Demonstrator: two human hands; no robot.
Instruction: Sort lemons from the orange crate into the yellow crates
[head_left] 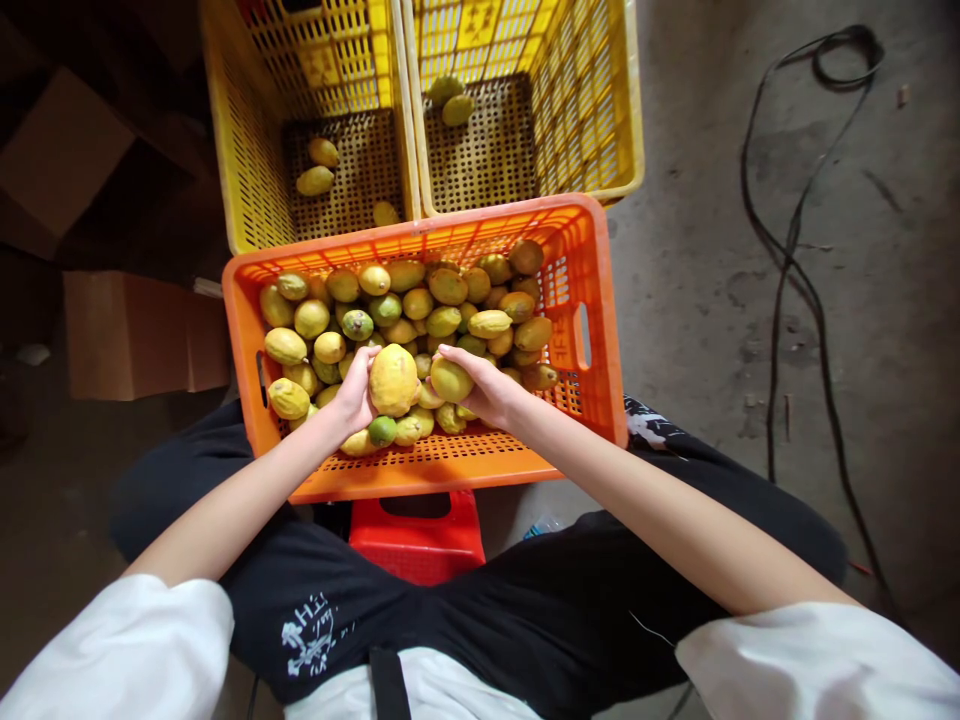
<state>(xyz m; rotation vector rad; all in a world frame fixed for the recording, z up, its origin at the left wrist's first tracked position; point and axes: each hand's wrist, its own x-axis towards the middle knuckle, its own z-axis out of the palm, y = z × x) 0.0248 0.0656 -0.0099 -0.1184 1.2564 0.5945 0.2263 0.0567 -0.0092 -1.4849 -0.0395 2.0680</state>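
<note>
My left hand (360, 393) is closed around a large yellow lemon (394, 378), held above the fruit in the orange crate (442, 478). Just to its right, my right hand (485, 387) grips a smaller yellow-green lemon (451, 380) from its right side. Below both hands, many lemons (448, 287) lie piled in the crate, mostly yellow with some greenish or brownish ones. A small green fruit (382, 431) rests near the crate's front wall, below my left hand. Part of the pile is hidden behind my hands.
Beyond the orange crate stand two yellow crates, the left one (225, 150) and the right one (636, 110), each with a few lemons. A red stool (420, 550) sits between my legs. Cardboard boxes (127, 335) are at left; a black cable (784, 260) lies on the floor at right.
</note>
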